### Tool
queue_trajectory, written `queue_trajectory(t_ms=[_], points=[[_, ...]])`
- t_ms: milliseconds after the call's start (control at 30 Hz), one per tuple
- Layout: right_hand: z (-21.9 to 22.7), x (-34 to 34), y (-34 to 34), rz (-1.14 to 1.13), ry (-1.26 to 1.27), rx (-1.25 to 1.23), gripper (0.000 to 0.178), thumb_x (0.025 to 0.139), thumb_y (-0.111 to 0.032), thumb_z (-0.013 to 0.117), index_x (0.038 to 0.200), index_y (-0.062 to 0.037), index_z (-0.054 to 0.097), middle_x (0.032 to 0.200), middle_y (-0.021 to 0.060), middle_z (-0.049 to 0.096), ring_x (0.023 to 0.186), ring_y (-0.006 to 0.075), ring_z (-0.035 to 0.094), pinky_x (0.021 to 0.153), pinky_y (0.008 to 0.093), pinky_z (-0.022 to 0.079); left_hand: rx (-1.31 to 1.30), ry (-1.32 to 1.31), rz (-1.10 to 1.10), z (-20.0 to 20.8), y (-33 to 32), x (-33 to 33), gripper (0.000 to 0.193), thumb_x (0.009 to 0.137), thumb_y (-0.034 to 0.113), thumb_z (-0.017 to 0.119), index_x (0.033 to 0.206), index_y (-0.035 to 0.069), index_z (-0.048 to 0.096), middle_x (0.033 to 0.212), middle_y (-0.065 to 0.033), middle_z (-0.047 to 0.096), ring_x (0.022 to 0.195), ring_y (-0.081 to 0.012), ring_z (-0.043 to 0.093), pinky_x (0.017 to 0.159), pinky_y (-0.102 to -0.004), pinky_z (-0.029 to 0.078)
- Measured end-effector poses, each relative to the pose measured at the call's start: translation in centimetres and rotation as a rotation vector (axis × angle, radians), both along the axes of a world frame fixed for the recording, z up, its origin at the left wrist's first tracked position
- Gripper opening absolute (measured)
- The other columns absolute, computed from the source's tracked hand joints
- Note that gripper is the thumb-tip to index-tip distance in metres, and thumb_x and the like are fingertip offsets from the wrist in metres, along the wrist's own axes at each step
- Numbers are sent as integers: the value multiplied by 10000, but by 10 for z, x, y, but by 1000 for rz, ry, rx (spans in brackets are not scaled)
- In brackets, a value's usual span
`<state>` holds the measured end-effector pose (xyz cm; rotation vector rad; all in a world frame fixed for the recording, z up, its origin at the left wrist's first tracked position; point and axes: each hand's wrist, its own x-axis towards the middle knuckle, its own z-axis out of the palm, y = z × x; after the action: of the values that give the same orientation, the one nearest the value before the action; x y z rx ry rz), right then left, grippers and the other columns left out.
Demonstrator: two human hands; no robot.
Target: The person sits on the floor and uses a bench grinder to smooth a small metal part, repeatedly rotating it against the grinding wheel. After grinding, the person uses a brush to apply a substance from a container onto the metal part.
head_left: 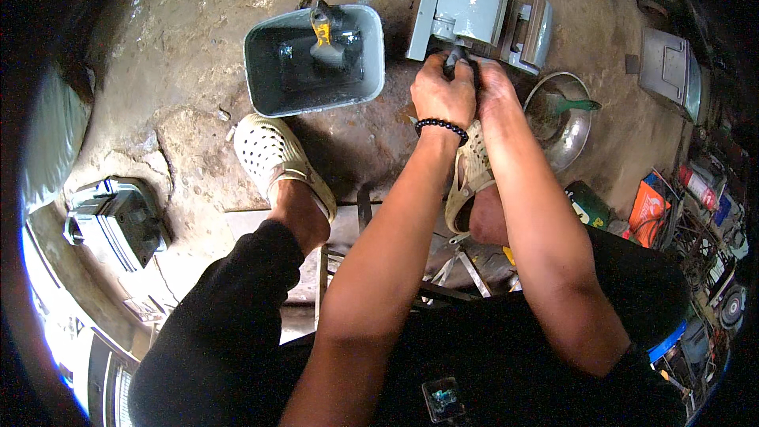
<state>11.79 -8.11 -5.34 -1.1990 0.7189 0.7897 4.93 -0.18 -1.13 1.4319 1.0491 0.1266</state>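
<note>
On the ground ahead lies a grey-blue metal machine (472, 5) with a rounded body, a flat side plate and brown-edged blocks, resembling a bench vise. At its near end my left hand (444, 93), with a black bead bracelet at the wrist, curls its fingers round a small dark piece (456, 58). Pressed close beside it, my right hand (493, 85) has its fingers closed at the same spot. What the right fingers grip is hidden behind the left hand. My shoes (269, 150) stand below, one on each side of the left forearm.
Left of the machine stands a grey tub (261, 79) holding a yellow-and-black handled tool (322, 30). To the right, a metal bowl (575, 138) contains a green-handled brush (579, 104). A grey case (668, 63) lies farther right, above assorted clutter. Another case (118, 221) sits at left.
</note>
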Motion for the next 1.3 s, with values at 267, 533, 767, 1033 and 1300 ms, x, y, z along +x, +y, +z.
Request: queue_trajectory(t_ms=[267, 533, 767, 1033, 1300], points=[[12, -53, -42, -251, 68, -59, 213, 885, -244, 547, 951, -58, 626, 887, 94, 651, 824, 245, 614, 817, 390, 504, 39, 35, -163, 33, -20, -38, 347, 789, 267, 588, 969, -20, 665, 903, -297, 644, 894, -426, 638, 830, -463, 494], [41, -109, -46, -236, 69, 109, 188, 862, -209, 564, 938, -63, 653, 922, 115, 687, 841, 301, 643, 818, 459, 509, 19, 334, -357, 43, -17, -80, 436, 818, 373, 610, 1103, 48, 667, 1102, -233, 648, 1074, -344, 618, 930, -375, 472], [47, -132, -59, -191, -12, -61, 303, 799, -166, 649, 1055, -9, 604, 1026, 137, 635, 921, 272, 570, 844, 417, 446, 213, 366, -633, 76, -21, -104, 456, 843, 408, 510, 1146, 103, 661, 1194, -188, 613, 1134, -373, 567, 993, -403, 437], [-14, -182, -109, -202, -221, -598, 570, 792, -295, 678, 1261, -3, 538, 1307, 174, 537, 1164, 288, 512, 953, 393, 408, 348, 376, -1203, 30, -49, -116, 565, 884, 518, 447, 1162, 63, 635, 1239, -194, 584, 1161, -364, 553, 982, -413, 431], [43, -154, -118, -308, -12, 58, 214, 880, -179, 559, 1007, -19, 625, 952, 136, 682, 814, 285, 668, 782, 449, 536, 112, 260, -919, 53, -49, -99, 491, 849, 438, 625, 1116, 29, 665, 1091, -155, 678, 981, -262, 646, 880, -358, 490]])
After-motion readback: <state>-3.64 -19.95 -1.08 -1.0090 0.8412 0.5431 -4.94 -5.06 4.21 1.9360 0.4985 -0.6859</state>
